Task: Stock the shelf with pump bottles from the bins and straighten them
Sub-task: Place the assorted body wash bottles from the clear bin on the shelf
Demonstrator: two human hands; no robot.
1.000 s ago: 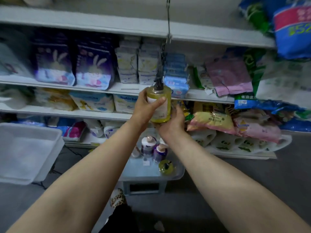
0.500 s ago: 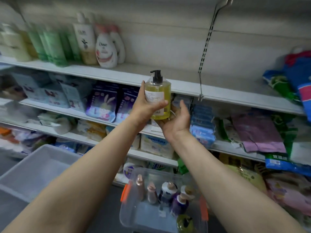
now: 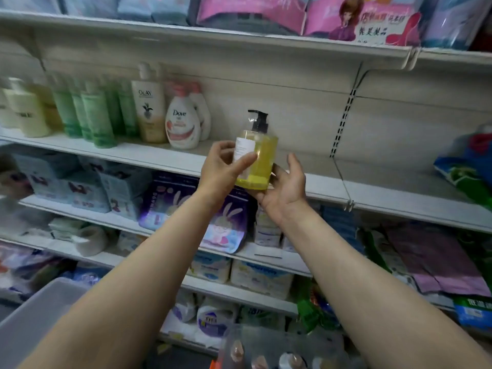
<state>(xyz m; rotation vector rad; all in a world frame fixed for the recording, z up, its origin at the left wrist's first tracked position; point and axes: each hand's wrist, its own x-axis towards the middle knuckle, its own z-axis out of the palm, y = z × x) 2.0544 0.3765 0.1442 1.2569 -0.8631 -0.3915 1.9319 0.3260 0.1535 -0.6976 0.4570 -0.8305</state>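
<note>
Yellow pump bottle (image 3: pixel 256 158) held up in front of the shelf (image 3: pixel 346 187), not yet set down. Left hand (image 3: pixel 223 170) pinches it at the label, thumb across the front, likely to steady it. Right hand (image 3: pixel 284 191) cups the base, fingers loosely spread, taking weight. Bare shelf gap right of the Dove bottle (image 3: pixel 183 123) looks like the target. Bin (image 3: pixel 282 350) with more bottles near, bottom.
</note>
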